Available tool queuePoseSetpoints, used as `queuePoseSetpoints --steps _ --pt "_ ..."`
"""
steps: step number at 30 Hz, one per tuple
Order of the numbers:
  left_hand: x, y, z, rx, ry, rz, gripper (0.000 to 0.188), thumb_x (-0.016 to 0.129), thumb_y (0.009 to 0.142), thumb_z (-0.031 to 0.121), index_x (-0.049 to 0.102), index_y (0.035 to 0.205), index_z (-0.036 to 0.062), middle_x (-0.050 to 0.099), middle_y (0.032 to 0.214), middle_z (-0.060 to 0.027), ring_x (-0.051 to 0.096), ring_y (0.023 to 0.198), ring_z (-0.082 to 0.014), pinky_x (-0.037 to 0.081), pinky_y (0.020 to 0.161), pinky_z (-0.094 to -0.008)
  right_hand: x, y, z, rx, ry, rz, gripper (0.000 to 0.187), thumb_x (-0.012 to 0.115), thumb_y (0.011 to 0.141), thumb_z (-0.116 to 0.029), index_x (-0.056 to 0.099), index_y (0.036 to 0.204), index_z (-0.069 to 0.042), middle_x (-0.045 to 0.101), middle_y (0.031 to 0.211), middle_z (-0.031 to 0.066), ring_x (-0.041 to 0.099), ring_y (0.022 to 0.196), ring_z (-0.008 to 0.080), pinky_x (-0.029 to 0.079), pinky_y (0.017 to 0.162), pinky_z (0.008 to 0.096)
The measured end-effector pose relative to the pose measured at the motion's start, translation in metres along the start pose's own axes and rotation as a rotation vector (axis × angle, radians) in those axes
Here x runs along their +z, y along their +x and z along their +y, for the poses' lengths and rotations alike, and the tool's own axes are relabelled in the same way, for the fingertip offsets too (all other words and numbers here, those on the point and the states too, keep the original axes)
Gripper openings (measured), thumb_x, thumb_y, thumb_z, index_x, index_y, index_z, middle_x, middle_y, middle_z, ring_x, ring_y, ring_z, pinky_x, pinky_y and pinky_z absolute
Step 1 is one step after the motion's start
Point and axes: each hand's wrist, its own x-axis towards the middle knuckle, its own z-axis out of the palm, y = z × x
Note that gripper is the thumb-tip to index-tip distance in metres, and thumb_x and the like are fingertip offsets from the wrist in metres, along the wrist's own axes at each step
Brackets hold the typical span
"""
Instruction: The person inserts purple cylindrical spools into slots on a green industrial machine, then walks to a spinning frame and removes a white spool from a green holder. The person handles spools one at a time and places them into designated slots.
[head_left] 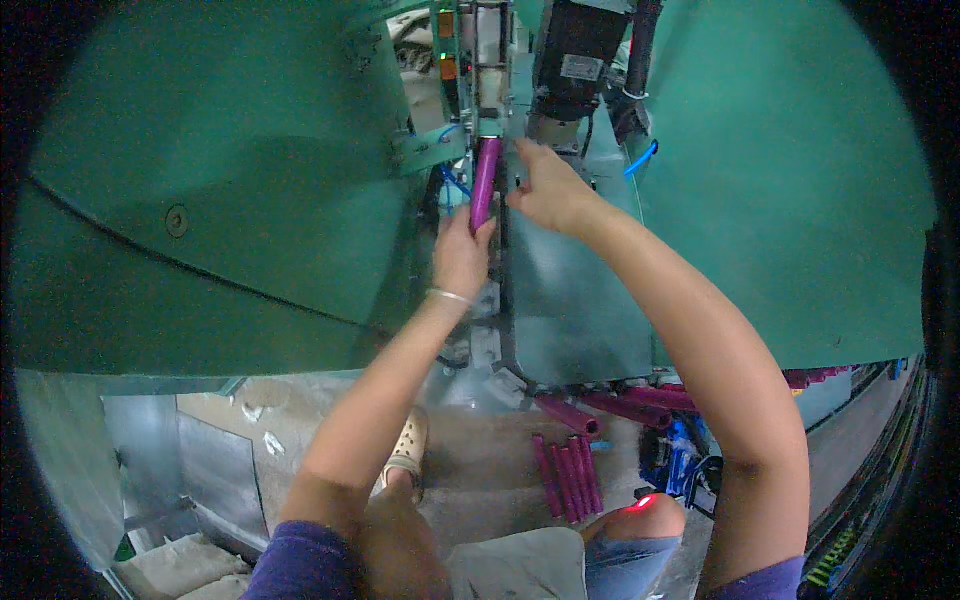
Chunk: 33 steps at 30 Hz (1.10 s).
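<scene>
A magenta tube (486,182) points away from me in the narrow slot between the green machine panels. My left hand (461,256) is closed around its near end, thumb on the right side. The tube's far end meets a metal fitting (489,128) in the machine's centre track. My right hand (552,192) is just right of the tube, over the grey-green plate (575,300). Its index finger and thumb are apart, with nothing visible between them; the other fingers are partly hidden.
A black motor (580,60) stands beyond my right hand. A green bracket (428,150) and blue air hoses lie left of the tube. Below the machine edge, several magenta tubes (568,478) lie on the floor, with more along a rack at right, near a blue mechanism (680,455).
</scene>
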Motion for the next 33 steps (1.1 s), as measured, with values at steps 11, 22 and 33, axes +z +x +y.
queuePoseSetpoints --steps 11,22,33 --pt "0.017 0.060 0.012 0.042 -0.162 0.214 0.024 0.068 0.065 0.012 0.056 0.080 -0.0007 0.056 0.079 -0.0168 0.055 0.073 -0.0314 0.044 0.066 -0.0386 0.019 0.026 -0.008 0.079 0.248 0.388 0.045 0.068 0.063 -0.020 0.052 0.099 0.002 0.057 0.092 0.0197 0.055 0.085 0.0349 0.045 0.075 0.0404" --pt "0.031 0.036 -0.024 -0.076 -0.291 0.100 0.031 0.070 0.063 0.009 0.059 0.091 0.0028 0.060 0.081 -0.0109 0.059 0.074 -0.0245 0.046 0.068 -0.0323 0.019 0.039 -0.004 -0.019 0.069 0.434 0.037 0.072 0.057 -0.021 0.057 0.084 -0.001 0.061 0.077 0.0184 0.059 0.076 0.0346 0.047 0.069 0.0404" --pt "0.040 0.052 -0.034 0.297 -0.028 0.308 0.024 0.067 0.068 0.008 0.057 0.088 -0.0001 0.061 0.083 -0.0165 0.060 0.071 -0.0303 0.047 0.065 -0.0348 0.016 0.039 -0.003 -0.020 -0.087 0.374 0.031 0.070 0.064 -0.025 0.061 0.079 0.001 0.060 0.079 0.0201 0.058 0.077 0.0349 0.046 0.071 0.0402"
